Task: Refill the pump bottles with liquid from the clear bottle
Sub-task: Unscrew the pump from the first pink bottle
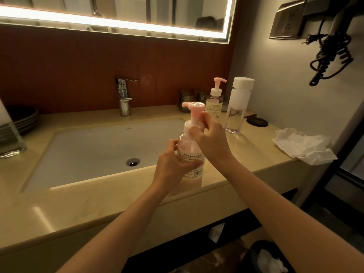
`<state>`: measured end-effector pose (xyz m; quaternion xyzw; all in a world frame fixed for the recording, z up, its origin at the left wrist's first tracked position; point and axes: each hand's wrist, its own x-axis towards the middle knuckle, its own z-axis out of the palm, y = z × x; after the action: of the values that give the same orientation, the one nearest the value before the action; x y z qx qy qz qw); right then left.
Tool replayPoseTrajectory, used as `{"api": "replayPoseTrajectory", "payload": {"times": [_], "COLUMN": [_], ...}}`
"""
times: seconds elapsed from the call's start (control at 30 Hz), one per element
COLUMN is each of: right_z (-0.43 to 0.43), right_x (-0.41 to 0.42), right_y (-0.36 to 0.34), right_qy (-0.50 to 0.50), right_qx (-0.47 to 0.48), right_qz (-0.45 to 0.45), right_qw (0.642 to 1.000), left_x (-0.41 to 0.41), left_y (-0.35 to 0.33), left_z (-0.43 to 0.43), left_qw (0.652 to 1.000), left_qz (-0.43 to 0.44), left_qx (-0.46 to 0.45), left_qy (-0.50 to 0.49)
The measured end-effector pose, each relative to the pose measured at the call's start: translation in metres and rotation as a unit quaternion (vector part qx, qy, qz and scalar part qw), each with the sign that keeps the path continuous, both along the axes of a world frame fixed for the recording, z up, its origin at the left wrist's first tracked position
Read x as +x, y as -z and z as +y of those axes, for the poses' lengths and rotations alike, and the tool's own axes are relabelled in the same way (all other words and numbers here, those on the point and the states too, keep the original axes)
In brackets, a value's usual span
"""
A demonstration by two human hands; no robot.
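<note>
A pump bottle (192, 154) with a pink pump head and a pale labelled body stands on the counter's front edge, right of the sink. My left hand (173, 164) grips its body from the left. My right hand (208, 138) grips the white collar under the pump head. A second pump bottle (214, 101), with a yellowish label and a pink nozzle, stands at the back. Right of it stands the tall clear bottle (236, 113) with a white cap on; a little liquid shows at its bottom.
The white sink (88, 150) with a chrome tap (124, 95) fills the counter's left half. Crumpled white tissue (303, 146) lies at the right end. A dark round lid (257, 121) and dark cups (186, 101) sit at the back. A corded hairdryer (331, 56) hangs on the right wall.
</note>
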<state>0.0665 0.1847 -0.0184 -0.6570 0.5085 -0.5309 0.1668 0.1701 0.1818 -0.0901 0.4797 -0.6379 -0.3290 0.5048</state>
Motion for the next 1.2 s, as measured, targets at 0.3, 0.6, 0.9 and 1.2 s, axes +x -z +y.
{"api": "replayPoseTrajectory", "payload": {"times": [0.3,0.6,0.9,1.2], "right_z": [-0.005,-0.005,-0.009,-0.022], "right_x": [-0.001,-0.003,-0.018,-0.13], "right_y": [0.004,0.005,-0.014,-0.04], "right_qy": [0.075,0.041,0.041,0.165], "right_qx": [-0.014,-0.013,-0.041,-0.072], "right_qz": [0.034,0.03,-0.047,-0.267], "right_qw": [0.996,0.999,0.997,0.947], "left_x": [0.0,0.0,-0.008,-0.051], "left_y": [0.003,0.003,-0.001,-0.005], "left_z": [-0.002,-0.002,-0.007,-0.029], "left_qw": [1.0,1.0,1.0,0.999], "left_qz": [0.0,0.0,-0.008,-0.009], "left_qx": [0.001,-0.001,0.014,0.014], "left_qy": [0.002,0.0,0.004,0.048]}}
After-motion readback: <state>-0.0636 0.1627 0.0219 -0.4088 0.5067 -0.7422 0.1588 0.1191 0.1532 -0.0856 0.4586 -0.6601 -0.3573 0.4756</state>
